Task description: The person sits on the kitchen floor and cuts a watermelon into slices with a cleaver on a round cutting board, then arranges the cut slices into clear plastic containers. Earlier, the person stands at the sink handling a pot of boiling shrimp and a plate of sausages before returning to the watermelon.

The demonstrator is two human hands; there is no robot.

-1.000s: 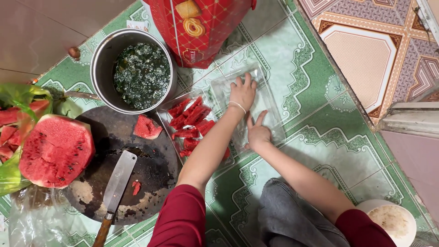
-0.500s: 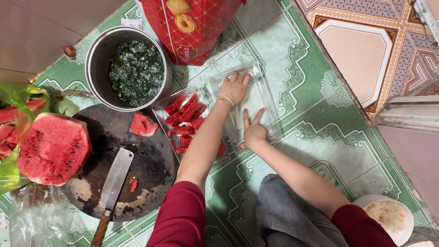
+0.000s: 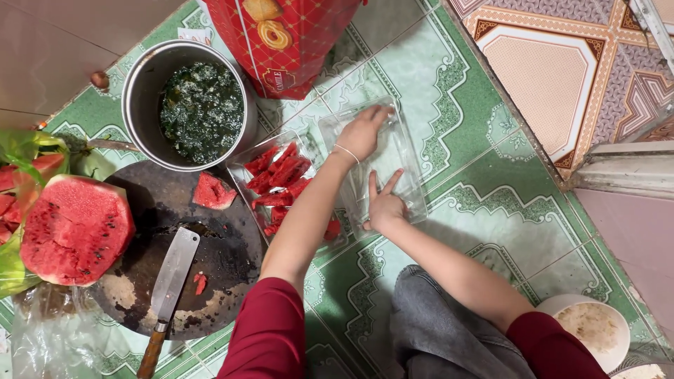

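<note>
Hands: left hand [image 3: 361,133] lay flat, fingers together, on the far part of a clear plastic lid [image 3: 404,158]; right hand [image 3: 385,205] pressed its near edge, fingers spread
Lid: on green tiled floor [image 3: 456,91], just right of clear tray [image 3: 247,163] of watermelon pieces [image 3: 277,172]
Left side: dark round board [image 3: 225,260], cleaver [image 3: 168,281], halved watermelon [image 3: 74,228], pot of greens [image 3: 200,109]

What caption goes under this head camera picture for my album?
Both hands, left hand and right hand, press on a clear plastic lid beside a tray of watermelon slices on the green tiled floor.
</note>
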